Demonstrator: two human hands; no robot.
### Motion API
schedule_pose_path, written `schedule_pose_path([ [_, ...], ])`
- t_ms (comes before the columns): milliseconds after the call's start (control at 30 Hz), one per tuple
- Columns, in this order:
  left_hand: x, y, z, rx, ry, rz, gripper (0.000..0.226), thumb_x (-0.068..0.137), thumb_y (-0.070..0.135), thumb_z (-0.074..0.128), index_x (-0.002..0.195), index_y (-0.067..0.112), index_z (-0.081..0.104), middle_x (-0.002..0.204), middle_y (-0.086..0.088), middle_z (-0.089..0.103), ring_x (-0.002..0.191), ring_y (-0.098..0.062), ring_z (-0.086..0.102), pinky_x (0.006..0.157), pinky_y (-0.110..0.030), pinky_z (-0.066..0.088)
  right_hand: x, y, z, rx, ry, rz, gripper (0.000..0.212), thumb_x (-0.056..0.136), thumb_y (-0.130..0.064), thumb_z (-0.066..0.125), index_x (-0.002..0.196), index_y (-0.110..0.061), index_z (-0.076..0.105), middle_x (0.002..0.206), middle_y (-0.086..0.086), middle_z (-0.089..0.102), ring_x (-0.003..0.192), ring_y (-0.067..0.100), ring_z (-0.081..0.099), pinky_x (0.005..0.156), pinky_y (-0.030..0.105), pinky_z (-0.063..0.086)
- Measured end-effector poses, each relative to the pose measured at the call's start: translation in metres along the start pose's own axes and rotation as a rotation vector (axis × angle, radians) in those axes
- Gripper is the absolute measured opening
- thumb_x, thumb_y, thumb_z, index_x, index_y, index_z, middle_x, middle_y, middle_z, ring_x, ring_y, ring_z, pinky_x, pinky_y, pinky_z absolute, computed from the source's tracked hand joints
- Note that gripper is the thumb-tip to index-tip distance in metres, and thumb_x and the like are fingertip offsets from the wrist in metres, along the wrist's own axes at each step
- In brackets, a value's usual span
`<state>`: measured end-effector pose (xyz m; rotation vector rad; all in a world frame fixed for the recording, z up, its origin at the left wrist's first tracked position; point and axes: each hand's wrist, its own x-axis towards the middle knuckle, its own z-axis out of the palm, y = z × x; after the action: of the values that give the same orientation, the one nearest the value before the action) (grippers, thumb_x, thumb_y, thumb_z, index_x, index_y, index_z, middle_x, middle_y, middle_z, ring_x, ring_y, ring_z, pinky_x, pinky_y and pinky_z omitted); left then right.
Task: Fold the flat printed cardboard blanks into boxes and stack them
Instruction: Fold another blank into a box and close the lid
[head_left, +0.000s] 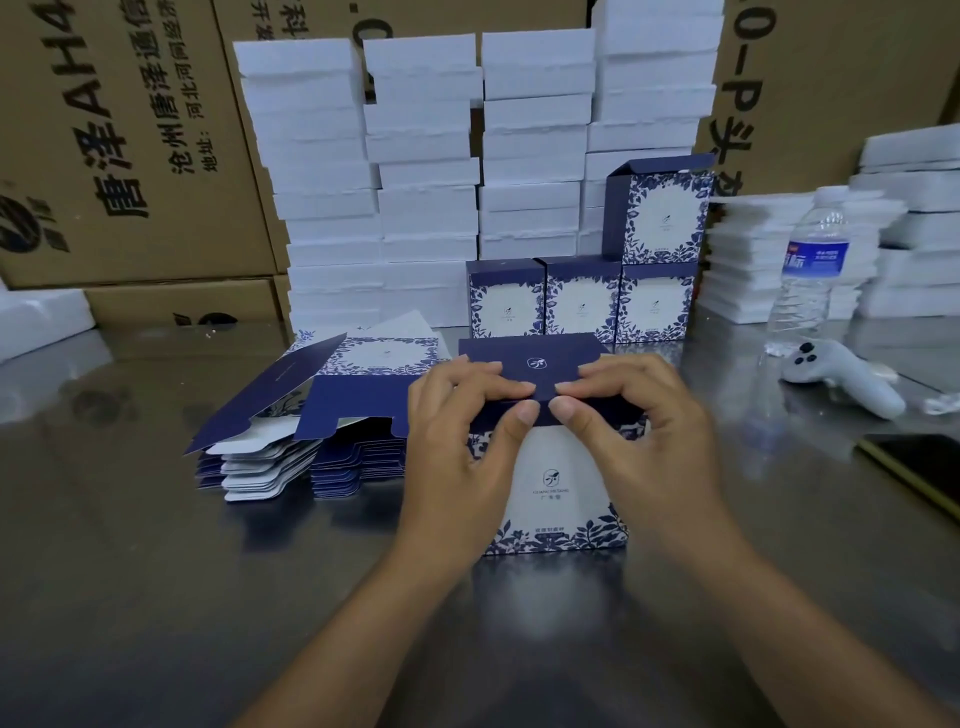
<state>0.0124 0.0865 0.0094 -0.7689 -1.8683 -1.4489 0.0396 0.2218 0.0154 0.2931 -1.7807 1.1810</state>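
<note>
Pinching the box lid (540, 358), left hand (457, 441) beside right hand (641, 431) (thumbs in front)

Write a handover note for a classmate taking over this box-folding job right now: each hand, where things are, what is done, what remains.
Left hand and right hand: both pinch the front edge of the dark lid flap on the upright box directly in front; the lid is not yet tucked in.
Flat blanks: stacked just left of that box, with the top ones splayed open.
Done: four folded boxes behind, three in a row and one on top at the right, whose top flap looks open.
Left: tuck this lid, stack the box, then fold the remaining blanks.
</note>
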Motion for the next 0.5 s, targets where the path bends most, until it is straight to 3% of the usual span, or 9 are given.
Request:
schedule_pose_path([
  [233, -0.002, -0.003, -0.003, 0.0, -0.018, -0.003, 0.013, 0.089, 0.044, 0.047, 0.099, 0.042, 0.056, 0.114, 0.021, 0.056, 0.118, -0.003, 0.045, 0.097, -0.015, 0.034, 0.001, -0.005, -0.006, 0.039, -0.048, 0.05, 0.013, 0.072, -0.03, 0.075, 0.077, -0.04, 0.068, 0.094, -0.011, 0.064, 0.096, 0.001, 0.059, 0.085, 0.01, 0.039],
  [300, -0.002, -0.003, -0.007, -0.051, -0.032, -0.053, 0.018, 0.087, 0.047, 0.045, 0.102, 0.04, 0.053, 0.115, 0.019, 0.058, 0.118, -0.001, 0.048, 0.097, -0.02, 0.038, 0.001, -0.005, -0.009, 0.227, -0.01, 0.199, 0.002, 0.067, -0.036, 0.073, 0.067, -0.035, 0.072, 0.094, -0.01, 0.07, 0.1, 0.001, 0.061, 0.088, 0.021, 0.045],
  [400, -0.003, -0.003, -0.01, -0.083, -0.059, -0.072, 0.012, 0.09, 0.044, 0.047, 0.099, 0.037, 0.051, 0.118, 0.02, 0.057, 0.121, 0.004, 0.046, 0.099, -0.022, 0.037, -0.001, -0.002, -0.014, 0.299, -0.002, 0.306, 0.014, 0.062, -0.041, 0.072, 0.07, -0.03, 0.073, 0.104, -0.016, 0.069, 0.104, 0.005, 0.062, 0.095, 0.043, 0.047],
  [500, -0.002, -0.001, -0.011, -0.092, -0.067, -0.074, 0.009, 0.092, 0.032, 0.045, 0.095, 0.038, 0.051, 0.118, 0.021, 0.057, 0.124, 0.002, 0.045, 0.102, -0.024, 0.037, -0.002, -0.004, -0.012, 0.264, -0.004, 0.289, 0.007, 0.066, -0.04, 0.069, 0.068, -0.033, 0.07, 0.102, -0.016, 0.069, 0.105, 0.004, 0.061, 0.096, 0.045, 0.046],
])
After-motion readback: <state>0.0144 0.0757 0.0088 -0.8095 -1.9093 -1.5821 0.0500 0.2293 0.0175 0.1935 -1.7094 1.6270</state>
